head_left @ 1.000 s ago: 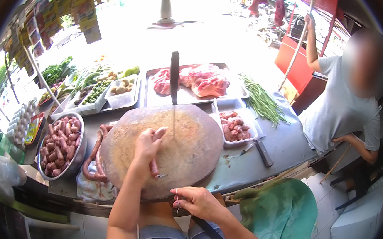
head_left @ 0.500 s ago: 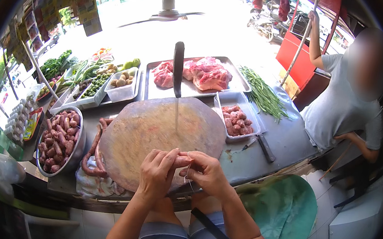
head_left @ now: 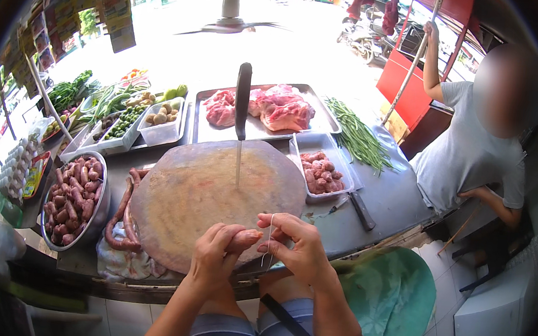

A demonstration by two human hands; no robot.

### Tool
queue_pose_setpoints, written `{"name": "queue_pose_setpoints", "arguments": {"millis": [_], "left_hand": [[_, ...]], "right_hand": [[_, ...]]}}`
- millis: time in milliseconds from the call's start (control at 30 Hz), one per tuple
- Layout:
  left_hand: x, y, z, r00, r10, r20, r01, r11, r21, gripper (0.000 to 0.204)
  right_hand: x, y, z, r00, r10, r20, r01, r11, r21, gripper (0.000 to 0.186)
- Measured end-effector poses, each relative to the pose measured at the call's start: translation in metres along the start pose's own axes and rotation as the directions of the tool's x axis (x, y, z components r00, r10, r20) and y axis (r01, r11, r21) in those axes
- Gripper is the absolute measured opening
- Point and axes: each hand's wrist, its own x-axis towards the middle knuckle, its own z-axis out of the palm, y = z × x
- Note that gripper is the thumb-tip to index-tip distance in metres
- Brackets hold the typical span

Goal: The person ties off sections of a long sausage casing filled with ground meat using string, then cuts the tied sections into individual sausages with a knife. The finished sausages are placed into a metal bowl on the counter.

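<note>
My left hand (head_left: 211, 259) is closed around a short pink sausage (head_left: 243, 239), its end showing past the fingers. Close by on the right, my right hand (head_left: 303, 248) pinches a thin white string (head_left: 271, 227) that loops between thumb and fingers and dangles below them. Both hands are over the near edge of a round wooden chopping block (head_left: 216, 182). A dark-handled knife (head_left: 242, 101) stands upright on the block. Left of it, a length of linked sausage (head_left: 116, 222) curves over a stained cloth (head_left: 121, 262).
A metal bowl (head_left: 103, 208) of sausages stands left. Beyond the block are a metal tray (head_left: 205, 133) of raw meat, a plastic tub (head_left: 337, 194) of meat pieces, and long green beans (head_left: 361, 138). Another knife (head_left: 362, 211) lies right. A person (head_left: 469, 147) grips a pole nearby.
My hands have moved apart: the right hand with the string is now separated from the sausage in my left. The whole view has shifted slightly.
</note>
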Motion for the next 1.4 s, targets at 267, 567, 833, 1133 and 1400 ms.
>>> {"name": "queue_pose_setpoints", "arguments": {"millis": [267, 567, 833, 1133, 1400], "left_hand": [[-0.007, 0.002, 0.004, 0.993, -0.102, 0.064, 0.111, 0.984, -0.141, 0.055], [-0.011, 0.007, -0.029, 0.893, -0.223, 0.391, 0.372, 0.855, -0.362, 0.058], [-0.046, -0.001, 0.047, 0.929, -0.232, -0.289, 0.171, 0.96, -0.223, 0.035], [-0.035, 0.006, 0.033, 0.981, -0.054, 0.189, 0.027, 0.99, 0.139, 0.064], [-0.018, 0.015, 0.055, 0.987, -0.064, 0.144, 0.063, 0.998, 0.015, 0.03]], "right_hand": [[-0.001, 0.002, 0.015, 0.981, -0.176, 0.078, 0.184, 0.975, -0.12, 0.04], [-0.002, -0.009, 0.018, 0.987, -0.06, 0.151, 0.077, 0.992, -0.105, 0.022], [-0.004, 0.036, 0.079, 0.956, -0.015, -0.293, 0.002, 0.999, -0.045, 0.01], [0.005, 0.068, 0.031, 0.9, 0.323, -0.292, -0.219, 0.916, 0.337, 0.016], [0.009, 0.064, 0.012, 0.951, 0.172, -0.256, -0.082, 0.942, 0.326, 0.019]]}}
